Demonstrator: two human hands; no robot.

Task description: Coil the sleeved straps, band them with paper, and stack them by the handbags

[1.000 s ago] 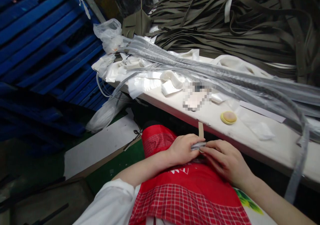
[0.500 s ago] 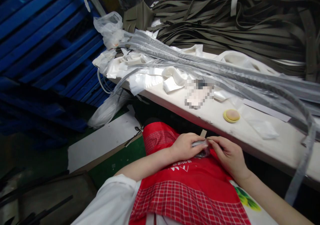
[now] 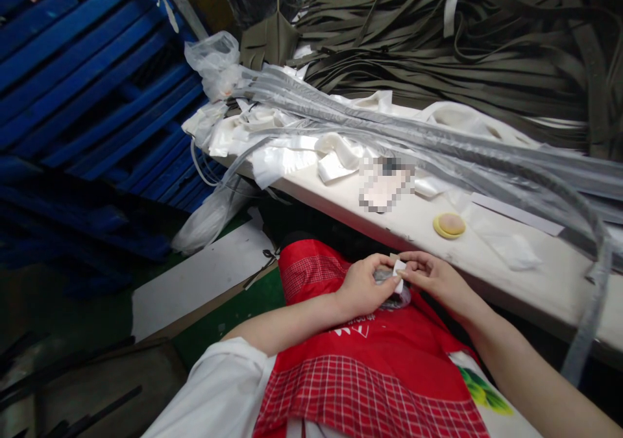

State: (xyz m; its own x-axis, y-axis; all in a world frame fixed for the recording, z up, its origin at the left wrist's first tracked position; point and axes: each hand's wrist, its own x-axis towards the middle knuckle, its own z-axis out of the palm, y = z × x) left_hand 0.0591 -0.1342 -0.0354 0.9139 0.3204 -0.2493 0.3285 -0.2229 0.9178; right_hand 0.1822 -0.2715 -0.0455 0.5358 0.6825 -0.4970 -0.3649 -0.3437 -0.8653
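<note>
Both hands meet over my lap, just in front of the white table's edge (image 3: 487, 282). My left hand (image 3: 363, 287) is curled round a small bundle of grey strip (image 3: 385, 276). My right hand (image 3: 433, 277) pinches a small white piece (image 3: 399, 273) at the end of that bundle, thumb and forefinger pressed together. A red checked apron (image 3: 360, 379) covers my lap beneath them. Long grey strips (image 3: 438, 146) run across the table top, and one (image 3: 584, 321) hangs off its right edge.
A yellow round disc (image 3: 448, 225) lies on the table near white scraps (image 3: 335, 159) and a plastic bag (image 3: 214, 61). Dark olive straps (image 3: 462, 42) are heaped behind. Blue pallets (image 3: 87, 87) stand at left. Scissors (image 3: 260, 266) lie on a white board (image 3: 204, 276) on the floor.
Both hands have risen slightly toward the table edge. The right hand's fingers have shifted from lying over the bundle to pinching a white piece that now shows at its end.
</note>
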